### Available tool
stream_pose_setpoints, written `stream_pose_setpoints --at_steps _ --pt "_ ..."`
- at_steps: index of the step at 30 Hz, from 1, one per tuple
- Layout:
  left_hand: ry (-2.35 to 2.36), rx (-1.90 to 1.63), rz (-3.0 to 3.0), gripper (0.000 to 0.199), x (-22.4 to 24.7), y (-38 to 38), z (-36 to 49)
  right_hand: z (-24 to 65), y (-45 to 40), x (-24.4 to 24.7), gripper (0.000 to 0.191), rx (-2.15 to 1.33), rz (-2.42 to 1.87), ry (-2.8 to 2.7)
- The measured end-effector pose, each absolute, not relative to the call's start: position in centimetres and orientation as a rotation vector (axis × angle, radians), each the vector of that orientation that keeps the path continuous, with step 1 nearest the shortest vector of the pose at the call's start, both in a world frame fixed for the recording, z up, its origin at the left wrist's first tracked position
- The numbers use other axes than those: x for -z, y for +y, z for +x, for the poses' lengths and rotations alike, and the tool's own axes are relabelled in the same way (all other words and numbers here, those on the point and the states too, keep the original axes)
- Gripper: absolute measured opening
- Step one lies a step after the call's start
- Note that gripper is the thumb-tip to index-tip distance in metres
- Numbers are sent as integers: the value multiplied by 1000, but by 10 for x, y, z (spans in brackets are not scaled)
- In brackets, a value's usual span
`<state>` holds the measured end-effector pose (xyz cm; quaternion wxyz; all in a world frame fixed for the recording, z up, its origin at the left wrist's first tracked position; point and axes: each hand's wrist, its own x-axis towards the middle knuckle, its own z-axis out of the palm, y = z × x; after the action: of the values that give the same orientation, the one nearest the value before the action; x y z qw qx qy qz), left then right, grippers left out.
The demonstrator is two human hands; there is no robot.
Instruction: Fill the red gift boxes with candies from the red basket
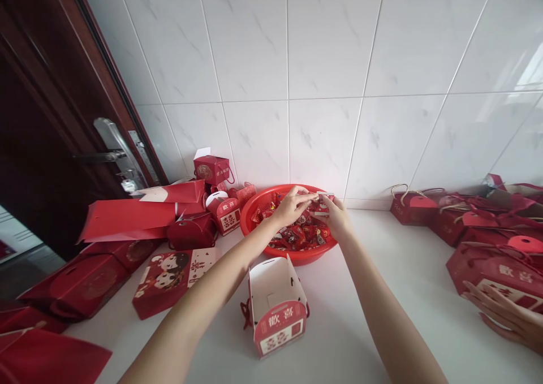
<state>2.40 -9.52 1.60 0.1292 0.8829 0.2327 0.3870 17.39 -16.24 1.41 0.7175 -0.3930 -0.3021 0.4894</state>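
Observation:
Both hands are over a red plastic basket point(250, 203) heaped with red-wrapped candies point(297, 236). My right hand point(337, 217) is closed on a small red and white packet point(323, 204) above the basket's right part. Beside it, my left hand point(292, 204) reaches in from the left, its fingers bent together near the packet's left edge; whether they grip anything is too small to make out. Nearer to me, between my forearms, an open red and white box point(278, 310) stands upright, its white inside showing and red cord at its sides.
Red gift boxes point(127, 220) crowd the left of the white table point(339, 339), one with pandas point(169, 276). More boxes point(458, 220) line the right, where another person's hand point(504, 316) touches one. A tiled wall point(322, 141) stands behind; a dark door point(51, 90) is left.

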Motion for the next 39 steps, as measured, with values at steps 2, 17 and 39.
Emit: stream_pose_setpoints --at_steps 2,17,39 --pt "672 -1146 2594 33 -14 -93 25 174 -164 -16 17 -1101 -864 -664" --pt "938 -623 2443 45 -22 -100 24 177 -166 -19 26 -970 -738 -507" --pt "826 239 2560 27 -22 -117 46 176 -165 -18 24 -958 -801 -536"
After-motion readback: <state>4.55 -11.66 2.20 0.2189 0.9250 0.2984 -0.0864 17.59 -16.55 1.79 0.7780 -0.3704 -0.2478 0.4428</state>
